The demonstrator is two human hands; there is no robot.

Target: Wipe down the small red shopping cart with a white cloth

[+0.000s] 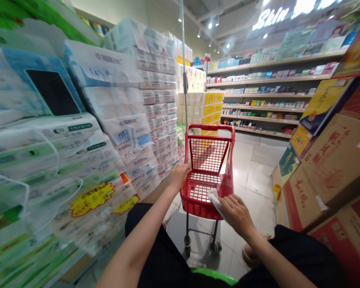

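Cart: centre of frame, standing on the tiled floor. Right grip: fingers pressed together on a white cloth, held at the basket's near right rim, probably to keep the cloth against the edge. Left grip: fingers laid on the left rim, likely to steady the cart; whether they close around it cannot be told. Construction: red, apparently plastic, with a square-mesh basket, smooth rounded rims and slim dark legs on castors. Left of frame: white packs, soft and film-wrapped, stacked in columns, presumably to save space; jagged yellow price tags face outward, likely for reading. Right of frame: rigid, flat-faced cartons, stacked closely. Upper right: long, straight shelves carry small goods in rows, presumably for easy viewing.
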